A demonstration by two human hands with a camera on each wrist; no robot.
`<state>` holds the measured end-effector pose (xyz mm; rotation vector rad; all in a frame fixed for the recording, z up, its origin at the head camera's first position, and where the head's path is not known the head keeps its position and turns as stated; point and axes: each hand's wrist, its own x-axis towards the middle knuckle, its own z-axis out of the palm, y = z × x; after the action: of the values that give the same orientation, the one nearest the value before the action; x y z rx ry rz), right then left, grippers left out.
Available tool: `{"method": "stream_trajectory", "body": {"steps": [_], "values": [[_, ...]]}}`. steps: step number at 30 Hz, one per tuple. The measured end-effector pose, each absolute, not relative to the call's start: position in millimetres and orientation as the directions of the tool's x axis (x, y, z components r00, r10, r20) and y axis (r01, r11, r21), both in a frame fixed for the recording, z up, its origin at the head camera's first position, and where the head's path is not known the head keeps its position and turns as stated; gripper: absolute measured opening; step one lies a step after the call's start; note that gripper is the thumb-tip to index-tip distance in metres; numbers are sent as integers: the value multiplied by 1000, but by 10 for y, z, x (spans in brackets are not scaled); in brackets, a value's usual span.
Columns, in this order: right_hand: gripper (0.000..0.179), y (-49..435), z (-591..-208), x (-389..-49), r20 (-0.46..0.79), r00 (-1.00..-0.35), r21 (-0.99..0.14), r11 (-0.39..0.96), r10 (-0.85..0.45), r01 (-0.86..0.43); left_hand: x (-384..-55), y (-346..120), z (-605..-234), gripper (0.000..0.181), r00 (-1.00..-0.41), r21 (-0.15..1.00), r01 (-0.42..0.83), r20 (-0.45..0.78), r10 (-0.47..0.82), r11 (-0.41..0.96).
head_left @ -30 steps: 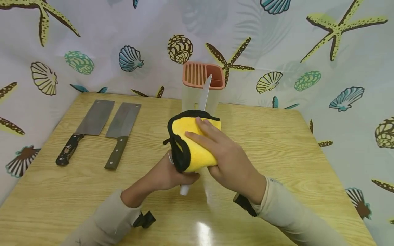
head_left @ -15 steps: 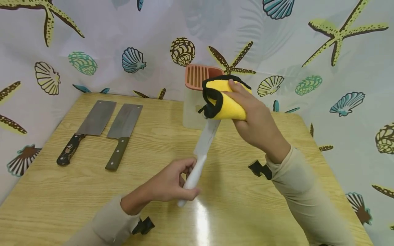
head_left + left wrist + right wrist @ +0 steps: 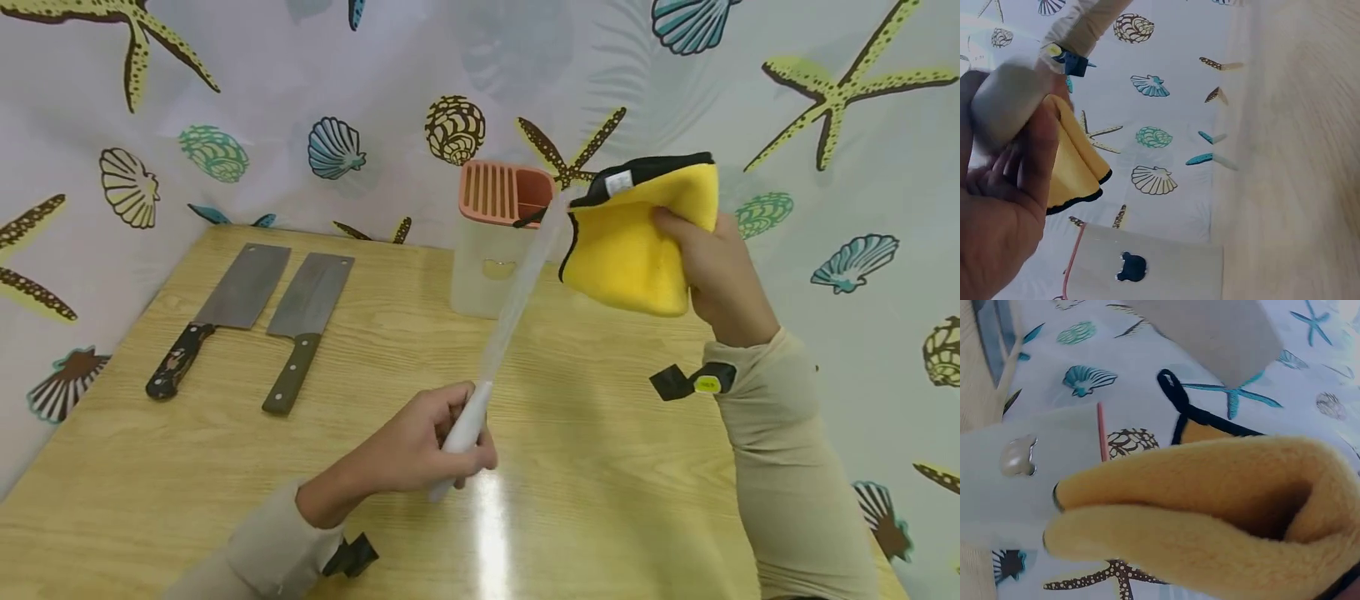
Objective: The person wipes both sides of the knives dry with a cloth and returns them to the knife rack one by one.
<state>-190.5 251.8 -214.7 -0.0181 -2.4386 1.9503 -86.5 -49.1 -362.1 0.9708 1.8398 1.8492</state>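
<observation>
In the head view my left hand (image 3: 408, 446) grips the white handle (image 3: 468, 421) of a long kitchen knife (image 3: 521, 292), its blade slanting up and to the right. My right hand (image 3: 723, 271) holds a folded yellow cloth (image 3: 626, 250) with black edging, to the right of the blade's tip. Whether cloth and tip touch, I cannot tell. The left wrist view shows the rounded handle end between my fingers, blurred. Folds of the plush cloth (image 3: 1179, 481) fill much of the right wrist view, with no whole hand visible there.
Behind the knife stands a pale knife holder (image 3: 472, 267) with a slotted orange top. On the left of the wooden table (image 3: 375, 333) lie two cleavers, one black-handled (image 3: 246, 287), one green-handled (image 3: 311, 292). A patterned curtain (image 3: 397, 75) hangs along the back.
My right hand has drawn the cloth from near the handle up along the blade, then off to the right, where it has partly unfolded. My left hand still grips the handle; the blade is now uncovered.
</observation>
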Motion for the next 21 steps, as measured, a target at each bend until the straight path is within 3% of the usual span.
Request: {"method": "stream_trajectory", "body": {"steps": [4, 8, 12, 16, 21], "values": [[37, 2621, -2144, -1836, -12, -995, -1000, 12, 99, 13, -861, -466, -3600, 12, -747, 964, 240, 260, 613, -116], [41, 2609, -2103, -1765, -9, -988, -999, -53, 151, 1, -847, -428, -3598, 23, -733, 965, 213, 261, 628, -153], [42, 2567, -2021, -1682, 40, -978, -993, -104, 206, -62, -850, -419, -3594, 22, -729, 964, 163, 260, 633, -208], [44, 2515, -1921, -1600, 94, -966, -978, -161, 242, -136, -858, -419, -3579, 24, -760, 954, 208, 298, 578, -219], [42, 2378, -1826, -1484, 158, -945, -959, -182, 286, -216, -827, -398, -3551, 39, -769, 966, 130, 240, 592, -224]]}}
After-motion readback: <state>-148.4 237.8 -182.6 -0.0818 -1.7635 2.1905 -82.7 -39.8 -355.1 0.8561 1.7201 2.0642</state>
